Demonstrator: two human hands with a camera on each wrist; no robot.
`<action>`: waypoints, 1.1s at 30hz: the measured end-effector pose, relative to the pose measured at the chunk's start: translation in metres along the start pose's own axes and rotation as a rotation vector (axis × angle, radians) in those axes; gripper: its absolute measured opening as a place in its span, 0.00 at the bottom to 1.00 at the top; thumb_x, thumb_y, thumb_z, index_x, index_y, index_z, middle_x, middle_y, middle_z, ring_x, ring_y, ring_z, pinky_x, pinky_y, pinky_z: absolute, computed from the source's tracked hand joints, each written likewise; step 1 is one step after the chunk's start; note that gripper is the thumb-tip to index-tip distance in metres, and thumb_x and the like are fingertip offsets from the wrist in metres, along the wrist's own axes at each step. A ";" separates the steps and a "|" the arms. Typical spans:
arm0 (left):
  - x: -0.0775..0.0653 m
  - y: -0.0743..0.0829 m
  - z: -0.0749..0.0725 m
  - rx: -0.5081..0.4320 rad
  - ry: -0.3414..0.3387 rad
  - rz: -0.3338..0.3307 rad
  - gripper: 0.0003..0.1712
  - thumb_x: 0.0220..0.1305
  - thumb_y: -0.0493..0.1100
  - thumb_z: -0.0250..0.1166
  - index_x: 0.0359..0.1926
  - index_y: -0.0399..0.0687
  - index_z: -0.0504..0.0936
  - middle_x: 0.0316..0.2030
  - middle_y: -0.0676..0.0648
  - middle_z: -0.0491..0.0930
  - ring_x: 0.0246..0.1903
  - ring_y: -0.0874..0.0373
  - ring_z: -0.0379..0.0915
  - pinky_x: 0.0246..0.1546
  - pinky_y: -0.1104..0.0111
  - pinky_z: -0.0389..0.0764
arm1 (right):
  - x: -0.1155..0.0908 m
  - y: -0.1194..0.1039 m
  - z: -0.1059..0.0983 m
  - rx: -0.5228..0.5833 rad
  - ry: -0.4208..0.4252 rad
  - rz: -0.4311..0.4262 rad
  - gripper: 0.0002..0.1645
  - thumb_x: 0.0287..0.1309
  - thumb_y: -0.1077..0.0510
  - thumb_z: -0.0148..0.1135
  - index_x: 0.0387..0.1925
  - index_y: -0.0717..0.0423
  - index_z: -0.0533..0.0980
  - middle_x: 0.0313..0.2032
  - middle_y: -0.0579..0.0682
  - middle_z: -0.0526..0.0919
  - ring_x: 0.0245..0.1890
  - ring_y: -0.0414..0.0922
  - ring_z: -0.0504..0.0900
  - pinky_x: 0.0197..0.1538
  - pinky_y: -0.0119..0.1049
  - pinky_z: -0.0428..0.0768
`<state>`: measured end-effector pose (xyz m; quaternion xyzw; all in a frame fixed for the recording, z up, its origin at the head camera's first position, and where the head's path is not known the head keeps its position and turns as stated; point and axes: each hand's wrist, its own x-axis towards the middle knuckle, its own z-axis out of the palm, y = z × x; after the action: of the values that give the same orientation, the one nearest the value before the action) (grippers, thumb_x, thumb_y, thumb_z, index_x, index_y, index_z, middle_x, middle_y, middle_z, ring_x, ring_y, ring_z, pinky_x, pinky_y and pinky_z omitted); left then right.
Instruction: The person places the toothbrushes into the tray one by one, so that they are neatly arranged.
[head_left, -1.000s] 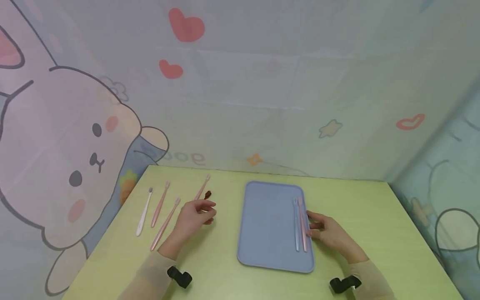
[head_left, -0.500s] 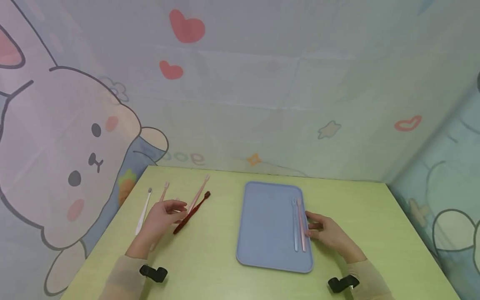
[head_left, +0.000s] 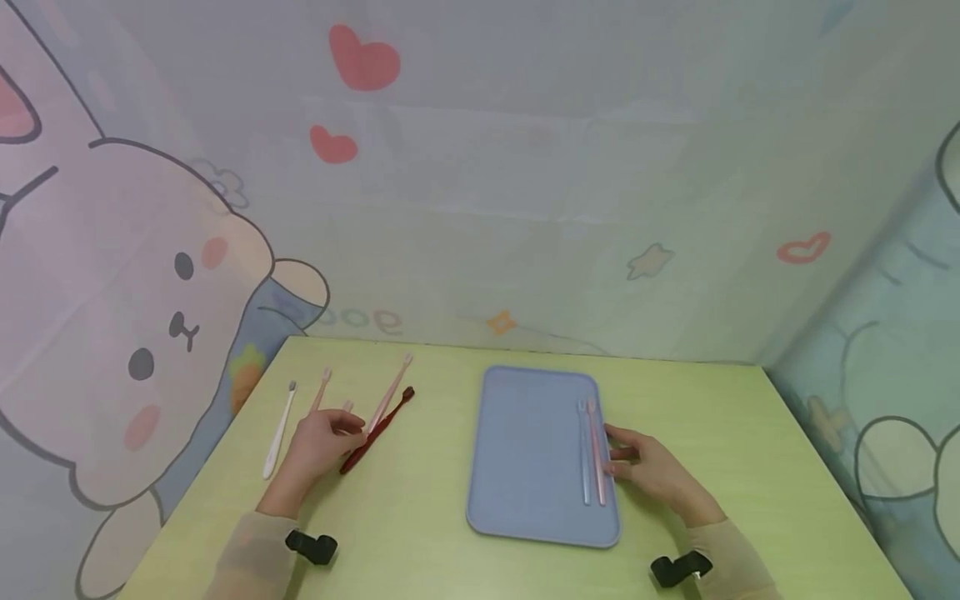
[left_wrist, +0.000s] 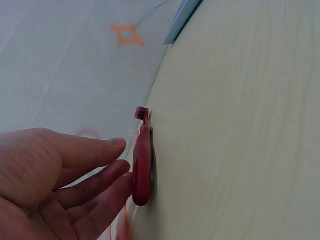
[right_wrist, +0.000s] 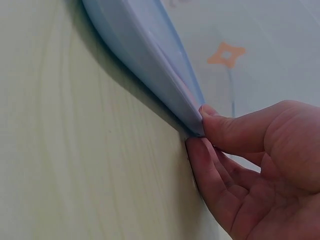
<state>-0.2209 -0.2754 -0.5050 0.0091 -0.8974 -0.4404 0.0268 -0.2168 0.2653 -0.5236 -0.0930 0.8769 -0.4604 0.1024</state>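
Note:
My left hand (head_left: 318,446) hovers low over the toothbrushes on the left of the table, fingers relaxed and gap between thumb and fingers. Its fingertips are right at the handle of a dark red toothbrush (head_left: 378,432), which lies slanted on the table. In the left wrist view this red toothbrush (left_wrist: 142,165) stands just past the fingertips. A pink toothbrush (head_left: 390,394) lies close behind it. My right hand (head_left: 656,471) pinches the right rim of a blue tray (head_left: 525,450), thumb above and fingers below. On the tray lie a blue toothbrush (head_left: 585,458) and a pink toothbrush (head_left: 597,458), side by side.
A white toothbrush (head_left: 279,433) lies at the far left. Beside it is another pink toothbrush (head_left: 322,389), partly hidden by my left hand; a further pink toothbrush head (head_left: 347,406) shows behind the knuckles. A printed cloth (head_left: 487,208) rises behind the table.
My left hand has moved left, from over the red toothbrush to its left side, uncovering most of it. The right hand stays at the tray's rim. The view has shifted slightly.

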 end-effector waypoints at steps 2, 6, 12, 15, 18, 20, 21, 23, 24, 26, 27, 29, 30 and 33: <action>-0.001 0.001 0.001 0.004 -0.006 0.008 0.10 0.62 0.36 0.78 0.43 0.37 0.91 0.36 0.46 0.89 0.34 0.55 0.84 0.36 0.65 0.82 | 0.000 -0.001 0.000 -0.014 0.000 -0.004 0.43 0.66 0.64 0.72 0.77 0.68 0.65 0.58 0.67 0.84 0.60 0.62 0.82 0.70 0.63 0.73; -0.003 0.002 0.002 -0.010 -0.020 0.009 0.11 0.61 0.34 0.78 0.44 0.34 0.90 0.35 0.44 0.89 0.34 0.54 0.85 0.34 0.66 0.82 | -0.001 -0.002 -0.001 -0.021 0.003 -0.013 0.43 0.66 0.64 0.73 0.77 0.70 0.65 0.57 0.67 0.84 0.60 0.62 0.83 0.68 0.63 0.75; -0.003 0.003 0.004 -0.018 -0.030 0.024 0.11 0.59 0.32 0.79 0.43 0.33 0.89 0.35 0.43 0.89 0.33 0.54 0.85 0.31 0.66 0.82 | -0.001 -0.002 -0.002 -0.019 0.004 -0.017 0.43 0.65 0.65 0.72 0.77 0.70 0.65 0.58 0.68 0.83 0.59 0.62 0.83 0.67 0.62 0.76; -0.003 0.002 0.005 -0.012 -0.036 0.025 0.11 0.59 0.31 0.79 0.43 0.34 0.89 0.34 0.44 0.89 0.32 0.55 0.84 0.31 0.66 0.82 | 0.000 -0.002 -0.002 -0.027 0.003 -0.019 0.42 0.66 0.65 0.72 0.77 0.70 0.65 0.58 0.68 0.83 0.59 0.61 0.83 0.66 0.61 0.77; -0.002 0.001 0.006 -0.006 -0.044 0.023 0.10 0.59 0.31 0.79 0.43 0.34 0.90 0.34 0.45 0.88 0.32 0.56 0.83 0.31 0.66 0.82 | 0.000 -0.001 -0.001 -0.031 0.006 -0.015 0.42 0.66 0.65 0.72 0.77 0.70 0.65 0.59 0.68 0.83 0.59 0.61 0.83 0.67 0.61 0.77; -0.002 0.000 0.007 -0.004 -0.047 0.019 0.10 0.59 0.31 0.79 0.43 0.35 0.90 0.34 0.46 0.88 0.31 0.56 0.83 0.31 0.66 0.82 | 0.001 -0.001 -0.001 -0.037 0.006 -0.016 0.42 0.66 0.65 0.72 0.77 0.70 0.65 0.59 0.67 0.83 0.59 0.61 0.83 0.66 0.60 0.77; -0.002 0.000 0.007 -0.002 -0.049 0.021 0.11 0.59 0.31 0.79 0.43 0.35 0.90 0.33 0.46 0.88 0.31 0.57 0.83 0.30 0.66 0.82 | 0.001 -0.001 -0.001 -0.039 0.007 -0.018 0.42 0.66 0.65 0.72 0.77 0.70 0.65 0.59 0.67 0.83 0.59 0.61 0.83 0.66 0.61 0.77; -0.003 0.000 0.008 0.000 -0.053 0.024 0.11 0.58 0.31 0.79 0.43 0.35 0.90 0.33 0.46 0.88 0.31 0.56 0.83 0.30 0.66 0.82 | 0.001 -0.001 -0.001 -0.042 0.006 -0.024 0.42 0.66 0.65 0.72 0.76 0.71 0.65 0.58 0.67 0.83 0.59 0.61 0.83 0.66 0.61 0.77; -0.003 0.001 0.008 0.003 -0.053 0.024 0.11 0.58 0.31 0.79 0.42 0.35 0.90 0.33 0.46 0.88 0.31 0.57 0.83 0.30 0.66 0.83 | 0.000 -0.001 -0.001 -0.041 0.006 -0.024 0.42 0.66 0.65 0.72 0.76 0.71 0.65 0.59 0.67 0.83 0.59 0.61 0.83 0.66 0.61 0.77; -0.004 0.002 0.008 0.009 -0.054 0.025 0.11 0.58 0.31 0.79 0.42 0.35 0.90 0.33 0.46 0.89 0.31 0.57 0.83 0.30 0.66 0.82 | 0.000 -0.001 -0.001 -0.034 0.005 -0.022 0.42 0.66 0.65 0.72 0.77 0.71 0.65 0.59 0.67 0.83 0.59 0.61 0.83 0.66 0.61 0.77; -0.004 0.002 0.008 0.013 -0.054 0.024 0.11 0.58 0.31 0.80 0.42 0.35 0.90 0.33 0.46 0.89 0.31 0.57 0.83 0.30 0.66 0.82 | 0.000 -0.001 -0.001 -0.030 0.005 -0.022 0.42 0.66 0.66 0.72 0.77 0.71 0.65 0.59 0.68 0.82 0.59 0.61 0.83 0.66 0.61 0.77; -0.004 0.003 0.009 0.024 -0.056 0.025 0.11 0.57 0.32 0.80 0.42 0.36 0.91 0.33 0.47 0.89 0.31 0.57 0.83 0.30 0.66 0.82 | 0.000 -0.002 -0.001 -0.026 0.004 -0.022 0.42 0.66 0.66 0.71 0.77 0.71 0.65 0.60 0.68 0.82 0.59 0.61 0.82 0.66 0.61 0.77; -0.004 0.004 0.009 0.034 -0.057 0.024 0.11 0.57 0.32 0.80 0.42 0.36 0.91 0.33 0.47 0.89 0.31 0.57 0.83 0.31 0.65 0.82 | 0.000 -0.001 -0.001 -0.023 0.004 -0.021 0.42 0.66 0.66 0.71 0.77 0.71 0.64 0.60 0.68 0.82 0.59 0.61 0.82 0.66 0.60 0.77; -0.004 0.006 0.009 0.059 -0.068 0.028 0.12 0.57 0.34 0.81 0.42 0.36 0.91 0.33 0.48 0.89 0.31 0.58 0.83 0.31 0.66 0.82 | 0.000 -0.001 -0.002 -0.017 0.004 -0.019 0.42 0.66 0.66 0.71 0.77 0.71 0.64 0.60 0.69 0.81 0.59 0.61 0.82 0.66 0.60 0.78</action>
<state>-0.2177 -0.2646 -0.5062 -0.0174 -0.9104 -0.4133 0.0021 -0.2169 0.2660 -0.5215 -0.1012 0.8800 -0.4542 0.0953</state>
